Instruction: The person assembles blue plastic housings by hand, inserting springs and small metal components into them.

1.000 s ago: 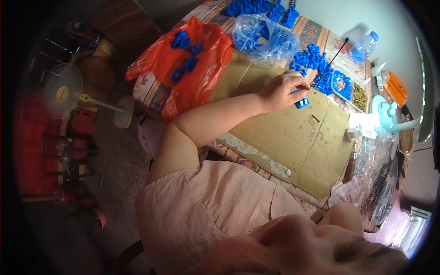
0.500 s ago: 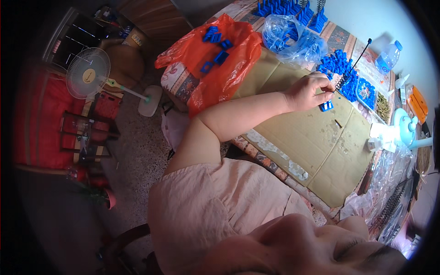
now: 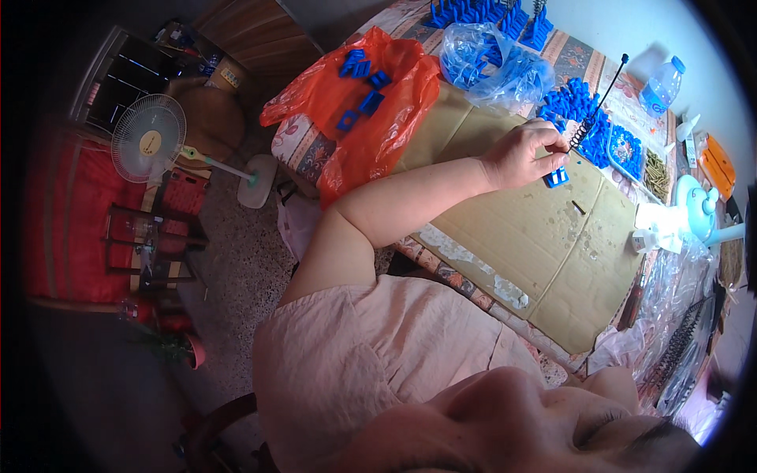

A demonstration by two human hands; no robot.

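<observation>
My left hand (image 3: 527,154) reaches over the cardboard sheet (image 3: 505,229), thumb and fingers pinched together. Rising from the pinch is a black coil spring (image 3: 582,132) whose straight upper end carries a small dark tip, leaning up and to the right. Just below the fingertips is a blue plastic block (image 3: 557,177) with pale openings; whether it is joined to the spring is hidden by the hand. On the cardboard nearby lies a small dark pin-like piece (image 3: 578,208). My right hand is outside the picture.
Beyond the hand are a heap of blue plastic parts (image 3: 572,101), a tray of small blue pieces (image 3: 625,150) and brass-coloured pins (image 3: 656,175). A red plastic bag (image 3: 377,142) bears several blue blocks; a clear bag (image 3: 512,75), bottle (image 3: 664,85) and light-blue fan (image 3: 698,209) stand around.
The whole view has shifted slightly to the left. My left hand keeps its pinch on the spring, at nearly the same place over the cardboard.
</observation>
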